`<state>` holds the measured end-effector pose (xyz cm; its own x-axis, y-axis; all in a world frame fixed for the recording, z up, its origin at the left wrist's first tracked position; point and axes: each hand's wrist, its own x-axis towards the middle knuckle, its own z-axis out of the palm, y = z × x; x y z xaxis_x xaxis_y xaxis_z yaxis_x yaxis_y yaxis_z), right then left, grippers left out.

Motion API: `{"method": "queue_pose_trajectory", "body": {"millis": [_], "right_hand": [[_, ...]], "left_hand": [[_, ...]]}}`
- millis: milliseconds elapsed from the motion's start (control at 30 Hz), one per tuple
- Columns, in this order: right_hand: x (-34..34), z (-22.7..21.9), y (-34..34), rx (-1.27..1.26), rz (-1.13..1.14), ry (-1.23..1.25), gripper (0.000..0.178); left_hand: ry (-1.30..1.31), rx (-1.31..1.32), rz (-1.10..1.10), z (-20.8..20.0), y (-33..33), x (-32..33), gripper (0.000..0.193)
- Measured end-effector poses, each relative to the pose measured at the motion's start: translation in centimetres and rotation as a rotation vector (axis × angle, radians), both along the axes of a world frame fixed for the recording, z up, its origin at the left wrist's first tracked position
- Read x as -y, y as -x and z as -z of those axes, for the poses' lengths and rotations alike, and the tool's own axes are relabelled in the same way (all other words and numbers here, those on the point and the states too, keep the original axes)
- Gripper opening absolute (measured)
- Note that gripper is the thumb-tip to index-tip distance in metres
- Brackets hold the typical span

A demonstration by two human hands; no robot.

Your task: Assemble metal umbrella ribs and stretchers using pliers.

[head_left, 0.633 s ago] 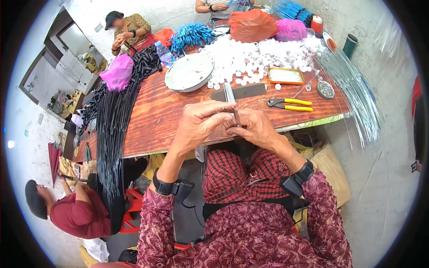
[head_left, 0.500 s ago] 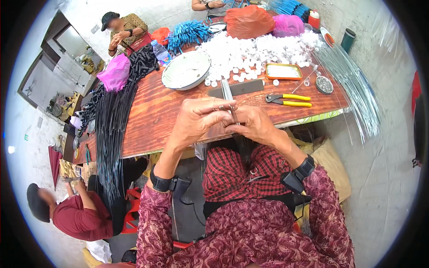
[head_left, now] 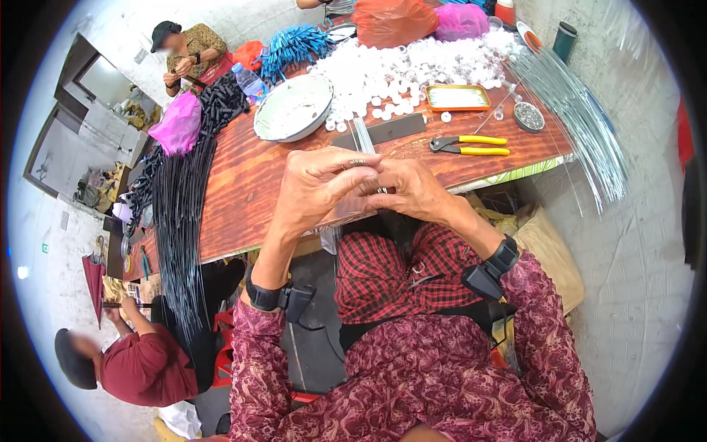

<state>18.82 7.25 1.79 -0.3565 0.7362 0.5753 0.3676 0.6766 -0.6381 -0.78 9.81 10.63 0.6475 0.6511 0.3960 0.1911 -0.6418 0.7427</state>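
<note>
Just beyond my lap, at the table's near edge, both hands are raised and close together. My left hand (head_left: 313, 184) is closed, thumb and fingers pinching a small bundle of thin silvery wires (head_left: 361, 135). The wires stick out beyond the fingers toward a dark flat bar (head_left: 390, 130) on the table. My right hand (head_left: 416, 188) is closed against the left, its thumb and fingers curled around the near part of the bundle. Fingers cover the middle of the wires. Yellow-handled cutting pliers (head_left: 471, 145) lie right of my hands.
A large heap of small white caps (head_left: 412, 74) covers the far table, near a white basin (head_left: 294, 110) and a yellow-rimmed tray (head_left: 458, 107). Long wires (head_left: 571, 125) overhang the right edge. Black-ended wires (head_left: 180, 199) hang at left. Co-workers sit left and far.
The view has shifted slightly, so the table sits a little higher and further left. My hands stay together on the wires, with less of the bundle showing between the fingers.
</note>
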Motion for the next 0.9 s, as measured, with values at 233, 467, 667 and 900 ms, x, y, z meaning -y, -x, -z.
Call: {"method": "queue_pose_trajectory", "body": {"millis": [233,467,667,900], "right_hand": [[0.6,-0.2,-0.2,0.046,0.091,-0.014,0.024],[0.7,0.6,-0.1,-0.014,0.118,-0.120,0.021],[0.9,0.7,-0.1,0.061,0.126,-0.064,0.021],[0.5,0.2,0.0,0.007,0.093,-0.018,0.021]], "left_hand": [[0.121,0.061,-0.050,0.2,0.6,0.1,0.022],[0.151,0.069,0.025,0.0,-0.1,0.0,0.027],[0.079,0.036,0.009,0.5,-0.1,-0.1,0.019],[0.099,0.123,-0.025,0.7,-0.6,0.5,0.016]]}}
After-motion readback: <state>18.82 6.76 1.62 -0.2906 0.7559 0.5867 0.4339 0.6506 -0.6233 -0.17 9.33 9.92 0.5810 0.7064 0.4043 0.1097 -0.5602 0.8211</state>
